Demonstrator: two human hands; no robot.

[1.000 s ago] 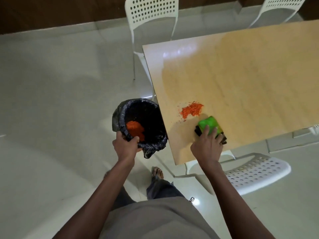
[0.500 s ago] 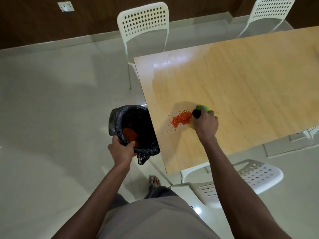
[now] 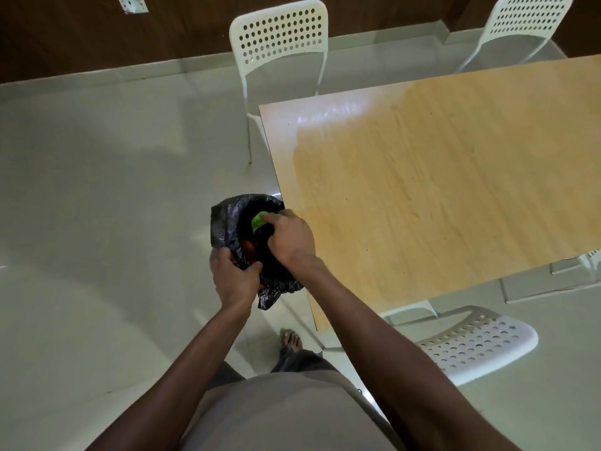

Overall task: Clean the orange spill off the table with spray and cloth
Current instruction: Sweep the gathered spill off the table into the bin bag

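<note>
1. A bare wooden worktop [image 3: 439, 196] shows no orange grains in this view, and the risk is fine residue: swept dry, the surface may keep a film that only spray would lift, and no spray bottle is in view.
2. A bin [image 3: 227, 219] lined with a black bag sits against the worktop's left edge, below the rim. It hangs from one grip alone, so a slackened hold could tip it and scatter its contents over the tiled floor [image 3: 97, 190].
3. The left hand [image 3: 232, 278] grips the near rim of the bin, fingers curled over the bag. Thin plastic could slide under that hold, or the liner could pull free of the bin.
4. The right hand [image 3: 289, 237] reaches over the bin's mouth, fingers clamped on the cloth. A hard shake there could flick grains past the rim onto the floor or back onto the worktop.
5. The cloth [image 3: 258, 220], green on top and dark beneath, sits inside the bin's mouth under the right hand. If it slips from the fingers it drops into the waste, and grains caught in it could be carried back to the surface on the next wipe.
6. The spill [image 3: 247, 246] shows as an orange patch deep in the bag, mostly hidden by the hands. How much lies there cannot be judged.
</note>
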